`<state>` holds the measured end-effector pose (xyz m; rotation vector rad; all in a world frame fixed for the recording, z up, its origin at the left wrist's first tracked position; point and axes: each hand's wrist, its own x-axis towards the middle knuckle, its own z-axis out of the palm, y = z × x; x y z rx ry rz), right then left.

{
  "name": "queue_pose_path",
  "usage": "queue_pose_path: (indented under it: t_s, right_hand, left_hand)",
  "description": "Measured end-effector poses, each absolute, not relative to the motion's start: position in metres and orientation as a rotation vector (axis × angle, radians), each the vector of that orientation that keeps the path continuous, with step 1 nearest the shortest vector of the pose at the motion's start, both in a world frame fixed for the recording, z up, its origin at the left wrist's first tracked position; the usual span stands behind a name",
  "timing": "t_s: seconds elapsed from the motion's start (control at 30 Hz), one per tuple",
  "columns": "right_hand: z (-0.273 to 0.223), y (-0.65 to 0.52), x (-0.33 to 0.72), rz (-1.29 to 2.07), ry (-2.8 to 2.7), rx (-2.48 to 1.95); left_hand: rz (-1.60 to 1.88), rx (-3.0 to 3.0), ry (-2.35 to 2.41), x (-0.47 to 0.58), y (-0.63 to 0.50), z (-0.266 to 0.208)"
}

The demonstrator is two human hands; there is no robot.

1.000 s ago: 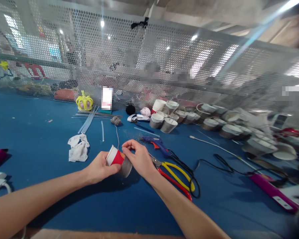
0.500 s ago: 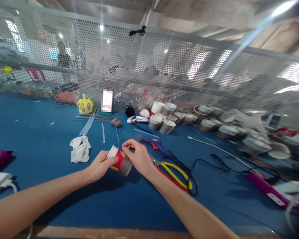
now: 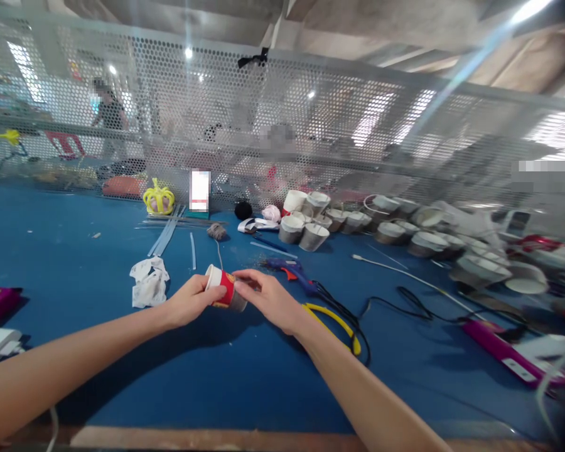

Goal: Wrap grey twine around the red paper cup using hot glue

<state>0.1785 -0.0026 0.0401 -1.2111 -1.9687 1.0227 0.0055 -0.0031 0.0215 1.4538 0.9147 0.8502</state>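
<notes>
Between my hands hangs a paper cup (image 3: 226,282), tilted on its side with its white rim to the left. Its middle is red and its lower end is covered in grey, which looks like wound yarn. My left hand (image 3: 195,299) is closed around the rim end, thumb on the near side. At the grey end, my right hand (image 3: 263,295) has its thumb on the cup and its fingers curled behind it. A thin grey strand leads from a small ball of grey yarn (image 3: 217,231) on the table to behind the cup; its end is hidden.
Right of my hands lie a blue glue gun (image 3: 292,271) and yellow-handled pliers (image 3: 339,323), partly behind my forearm. Grey-wrapped cups (image 3: 314,237) crowd the back right. Crumpled white paper (image 3: 149,282) and pale glue sticks (image 3: 167,232) lie left. Perforated mesh (image 3: 311,138) rises behind.
The cup has turned closer to level and risen slightly. My right hand has shifted a little rightward, its thumb now flat along the cup. A person behind the mesh has moved left.
</notes>
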Motion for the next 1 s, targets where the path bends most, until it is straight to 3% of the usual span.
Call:
queue_pose_path:
  t_s: [0.23,0.53,0.73,1.0]
  right_hand:
    - [0.035,-0.005,0.175,0.936,-1.999,-1.236]
    - [0.03,-0.008,0.172,0.825,-2.1,-1.089]
    - [0.035,-0.015,0.166,0.715,-2.081,-1.185]
    - [0.034,-0.017,0.16,0.804,-2.094,-1.12]
  left_hand:
    - [0.727,1.15,0.886,0.009,0.005,0.027]
    - [0.655,1.37,0.808,0.011,-0.003,0.013]
    - [0.715,1.341,0.788,0.012,-0.005,0.01]
    - [0.825,1.264,0.936,0.016,-0.008,0.008]
